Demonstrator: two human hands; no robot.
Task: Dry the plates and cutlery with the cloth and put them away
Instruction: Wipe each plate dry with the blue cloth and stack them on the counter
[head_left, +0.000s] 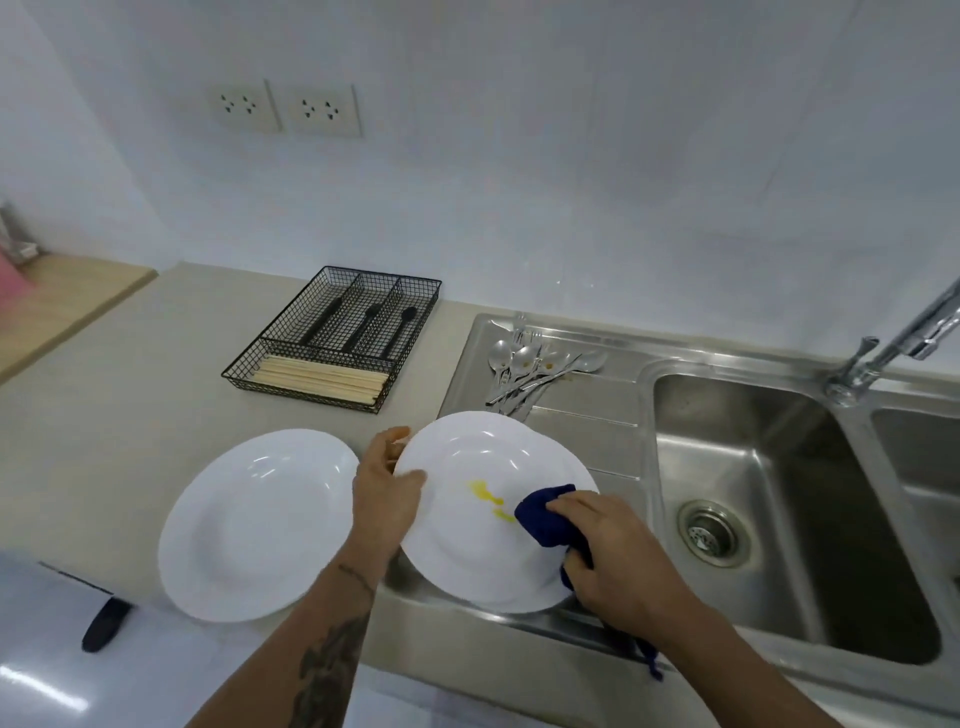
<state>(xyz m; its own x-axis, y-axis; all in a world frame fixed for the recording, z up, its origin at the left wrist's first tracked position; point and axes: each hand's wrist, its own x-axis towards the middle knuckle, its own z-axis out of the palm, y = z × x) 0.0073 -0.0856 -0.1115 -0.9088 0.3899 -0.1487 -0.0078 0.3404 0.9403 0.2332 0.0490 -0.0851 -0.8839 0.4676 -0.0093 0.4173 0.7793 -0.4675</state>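
Note:
My left hand (387, 483) grips the left rim of a white plate (467, 457), which is tilted above the sink's draining board. A yellow smear marks the plate's middle. My right hand (618, 551) holds a dark blue cloth (545, 514) and presses it on the plate just right of the smear. Another white plate edge shows under the held one. A second white plate (260, 525) lies flat on the counter to the left. Several steel spoons and forks (530, 369) lie on the draining board behind.
A black wire cutlery tray (415, 332) at the back holds black utensils and wooden chopsticks. The steel sink basin (779, 493) and tap (893, 338) are on the right. A wooden board (67, 306) lies far left. A dark handle (106, 623) shows below the counter edge.

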